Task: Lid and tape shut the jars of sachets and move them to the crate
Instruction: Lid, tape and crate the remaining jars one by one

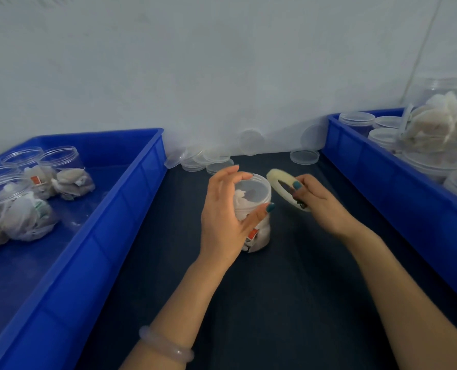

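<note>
A clear jar of sachets [256, 198] stands on the dark table in the middle, with a translucent lid on top. My left hand [224, 212] wraps round its left side, thumb on the front and fingers over the lid's rim. Just to the right, my right hand [318, 201] pinches a roll of clear tape [280, 182] held close to the jar's lid. Whether tape runs from the roll to the jar cannot be seen.
A blue crate [110, 225] on the left holds several open jars of sachets [22, 206]. Another blue crate [382, 166] on the right holds stacked lidded jars [432, 134]. Loose lids [211, 157] lie against the back wall.
</note>
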The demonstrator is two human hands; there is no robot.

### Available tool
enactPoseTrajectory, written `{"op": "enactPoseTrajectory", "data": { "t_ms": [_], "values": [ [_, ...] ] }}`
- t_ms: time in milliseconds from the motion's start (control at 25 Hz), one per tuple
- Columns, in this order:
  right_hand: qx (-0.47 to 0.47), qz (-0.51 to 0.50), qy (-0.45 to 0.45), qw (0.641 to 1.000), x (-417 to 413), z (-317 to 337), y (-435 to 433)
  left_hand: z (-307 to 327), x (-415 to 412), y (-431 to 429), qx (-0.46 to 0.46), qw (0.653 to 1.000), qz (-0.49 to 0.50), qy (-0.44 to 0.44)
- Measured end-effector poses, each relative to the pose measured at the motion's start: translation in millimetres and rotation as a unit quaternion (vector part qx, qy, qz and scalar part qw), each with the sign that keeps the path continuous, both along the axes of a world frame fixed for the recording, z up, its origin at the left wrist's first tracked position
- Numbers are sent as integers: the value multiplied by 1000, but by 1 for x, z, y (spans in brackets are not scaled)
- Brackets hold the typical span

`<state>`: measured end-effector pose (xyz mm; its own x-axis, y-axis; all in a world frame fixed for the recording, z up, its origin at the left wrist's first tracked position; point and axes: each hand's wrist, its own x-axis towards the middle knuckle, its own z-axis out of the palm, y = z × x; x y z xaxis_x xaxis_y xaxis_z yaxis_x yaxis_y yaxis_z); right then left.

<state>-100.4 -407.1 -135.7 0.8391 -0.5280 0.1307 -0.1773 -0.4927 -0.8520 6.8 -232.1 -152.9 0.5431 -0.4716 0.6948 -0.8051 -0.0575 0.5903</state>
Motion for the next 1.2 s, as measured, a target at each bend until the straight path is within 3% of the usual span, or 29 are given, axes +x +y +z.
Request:
{"op": "enactPoseTrajectory", "data": {
  "t_ms": [80,160,240,360,440,560,720,840,1000,1200],
  "values": [
    [23,13,-103,994,0,2,7,-1,-2,0,31,999,-10,-14],
    [-16,33,-175,984,0,5,16,-1,-2,1,20,1000,-11,2],
    [-126,25,-218,968,1,6,24,4,-1,3,-14,999,-9,36],
    [-328,-3,-257,909,4,7,37,15,0,7,-59,997,-24,52],
    [-388,11,-269,881,6,7,44,19,-2,7,-69,996,-43,30],
    [-409,14,-277,870,8,7,50,20,-6,5,-72,997,-42,-4],
    [-394,-20,-277,876,10,5,54,14,-10,3,-54,987,55,-143],
    [-394,-34,-278,875,10,6,55,12,-13,2,-80,976,93,-180],
    [-414,-31,-271,868,9,6,57,17,-6,7,-181,976,59,-101],
    [-438,-24,-262,860,8,7,58,28,-5,12,-210,976,-13,53]
  ]
}}
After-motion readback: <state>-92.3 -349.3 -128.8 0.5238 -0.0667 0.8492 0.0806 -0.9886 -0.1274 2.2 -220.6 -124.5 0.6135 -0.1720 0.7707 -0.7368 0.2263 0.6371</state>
